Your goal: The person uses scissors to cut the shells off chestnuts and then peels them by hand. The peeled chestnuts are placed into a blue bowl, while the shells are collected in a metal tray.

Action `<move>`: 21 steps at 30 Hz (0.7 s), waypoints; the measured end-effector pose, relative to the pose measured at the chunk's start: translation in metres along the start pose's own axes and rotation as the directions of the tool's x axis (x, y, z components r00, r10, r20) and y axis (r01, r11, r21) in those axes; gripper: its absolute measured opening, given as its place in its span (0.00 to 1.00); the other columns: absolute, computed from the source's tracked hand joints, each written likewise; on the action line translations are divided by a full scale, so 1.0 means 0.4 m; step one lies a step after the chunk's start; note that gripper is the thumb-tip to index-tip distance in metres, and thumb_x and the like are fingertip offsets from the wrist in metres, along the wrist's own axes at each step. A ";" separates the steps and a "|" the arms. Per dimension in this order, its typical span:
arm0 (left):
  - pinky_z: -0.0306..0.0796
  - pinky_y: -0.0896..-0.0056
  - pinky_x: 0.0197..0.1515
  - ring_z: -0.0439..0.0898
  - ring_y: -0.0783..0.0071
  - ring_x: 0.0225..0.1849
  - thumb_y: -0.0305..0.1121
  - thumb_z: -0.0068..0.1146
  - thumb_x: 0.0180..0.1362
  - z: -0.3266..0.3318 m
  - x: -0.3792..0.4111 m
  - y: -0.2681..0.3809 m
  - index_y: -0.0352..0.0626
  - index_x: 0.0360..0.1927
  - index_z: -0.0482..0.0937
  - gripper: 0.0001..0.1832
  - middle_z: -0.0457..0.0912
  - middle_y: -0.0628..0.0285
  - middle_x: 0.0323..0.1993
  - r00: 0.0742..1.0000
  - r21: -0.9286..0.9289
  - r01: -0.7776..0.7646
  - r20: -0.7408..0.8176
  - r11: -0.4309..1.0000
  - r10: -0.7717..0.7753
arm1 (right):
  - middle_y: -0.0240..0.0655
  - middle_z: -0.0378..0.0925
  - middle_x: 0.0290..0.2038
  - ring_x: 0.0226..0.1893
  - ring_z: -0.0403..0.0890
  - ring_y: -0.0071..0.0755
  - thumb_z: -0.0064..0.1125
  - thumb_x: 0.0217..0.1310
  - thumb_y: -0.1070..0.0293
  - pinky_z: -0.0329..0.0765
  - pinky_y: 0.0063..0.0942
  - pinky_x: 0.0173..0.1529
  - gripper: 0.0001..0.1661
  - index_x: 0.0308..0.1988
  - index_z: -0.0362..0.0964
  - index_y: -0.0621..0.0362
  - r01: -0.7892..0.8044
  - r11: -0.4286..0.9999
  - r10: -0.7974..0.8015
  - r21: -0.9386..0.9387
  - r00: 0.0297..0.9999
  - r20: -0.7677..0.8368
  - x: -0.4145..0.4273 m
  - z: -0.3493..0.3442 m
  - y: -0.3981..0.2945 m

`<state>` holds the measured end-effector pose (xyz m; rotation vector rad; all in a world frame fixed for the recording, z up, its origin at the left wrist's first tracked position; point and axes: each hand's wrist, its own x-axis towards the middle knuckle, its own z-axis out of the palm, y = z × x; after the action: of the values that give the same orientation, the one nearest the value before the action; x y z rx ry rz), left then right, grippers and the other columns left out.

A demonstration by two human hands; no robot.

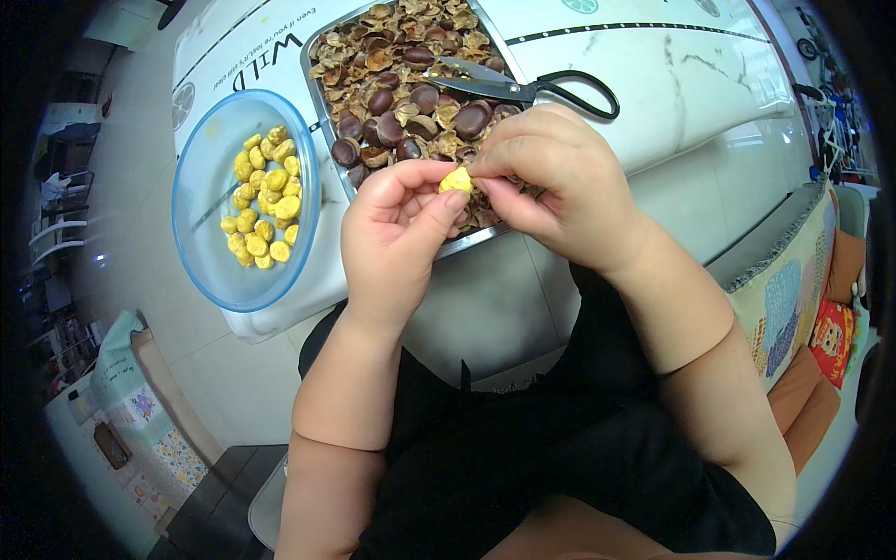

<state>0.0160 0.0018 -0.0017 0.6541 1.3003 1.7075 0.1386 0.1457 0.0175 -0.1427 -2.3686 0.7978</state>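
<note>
Between the thumb and fingers of my left hand [399, 224] is a peeled yellow chestnut kernel [456, 180]. The thumb and forefinger of my right hand [560, 185] pinch at its right edge; any bit of skin between those fingertips is too small to make out. Both hands are over the near part of a metal tray [476, 241], partly hiding it. Whole brown chestnuts [390, 129] lie in the tray among broken shells and skins [448, 35]. To the left, a clear oval bowl [203, 262] with a blue-tinted rim holds many yellow kernels [273, 180].
Black-handled scissors [521, 91] lie across the tray's right side with blades parted, handles past the rim. A white patterned cloth [602, 63] covers the table. A sofa with a fringed cover [777, 308] stands at the right. Tiled floor [483, 308] shows below the table edge.
</note>
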 end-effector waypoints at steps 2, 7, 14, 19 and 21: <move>0.73 0.84 0.37 0.77 0.84 0.33 0.22 0.58 0.59 -0.001 0.000 0.001 0.34 0.45 0.75 0.11 0.81 0.63 0.37 1.000 -0.007 0.010 0.007 1.000 -0.010 | 0.35 0.77 0.31 0.33 0.77 0.42 0.63 0.42 0.74 0.73 0.34 0.38 0.07 0.28 0.74 0.57 -0.007 1.000 0.008 0.008 0.999 -0.031 -0.001 0.008 -0.005; 0.74 0.82 0.34 0.78 0.80 0.32 0.22 0.57 0.58 0.002 -0.001 0.001 0.34 0.46 0.75 0.12 0.80 0.61 0.36 1.000 0.000 0.004 0.001 1.000 -0.004 | 0.35 0.76 0.29 0.33 0.77 0.43 0.63 0.42 0.73 0.73 0.35 0.38 0.06 0.26 0.73 0.57 -0.030 0.999 0.032 0.032 0.998 -0.059 0.004 0.013 -0.007; 0.74 0.82 0.34 0.79 0.79 0.32 0.22 0.57 0.58 -0.001 -0.004 0.003 0.34 0.46 0.74 0.12 0.80 0.61 0.36 1.000 0.004 0.007 0.001 1.000 -0.007 | 0.36 0.76 0.27 0.32 0.76 0.44 0.62 0.44 0.72 0.73 0.35 0.38 0.07 0.27 0.72 0.57 -0.164 0.984 0.168 0.074 0.984 -0.052 -0.004 0.019 0.001; 0.74 0.81 0.36 0.79 0.78 0.34 0.21 0.57 0.57 -0.001 -0.001 -0.004 0.34 0.47 0.73 0.13 0.80 0.60 0.38 0.999 -0.040 -0.051 -0.014 0.998 0.050 | 0.36 0.75 0.28 0.32 0.76 0.44 0.62 0.46 0.72 0.72 0.36 0.40 0.06 0.29 0.73 0.57 -0.090 0.995 0.092 0.039 0.993 -0.074 0.003 0.015 0.014; 0.74 0.80 0.38 0.78 0.78 0.36 0.20 0.57 0.57 -0.001 0.001 -0.007 0.35 0.47 0.73 0.14 0.79 0.60 0.39 0.997 -0.042 -0.081 -0.018 0.996 0.080 | 0.36 0.75 0.28 0.32 0.76 0.44 0.62 0.47 0.72 0.72 0.36 0.40 0.06 0.30 0.74 0.57 -0.070 0.996 0.077 0.050 0.988 -0.136 0.005 0.021 0.009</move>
<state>0.0165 0.0020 -0.0044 0.6773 1.2607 1.8042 0.1318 0.1449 0.0114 -0.2597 -2.2252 0.8476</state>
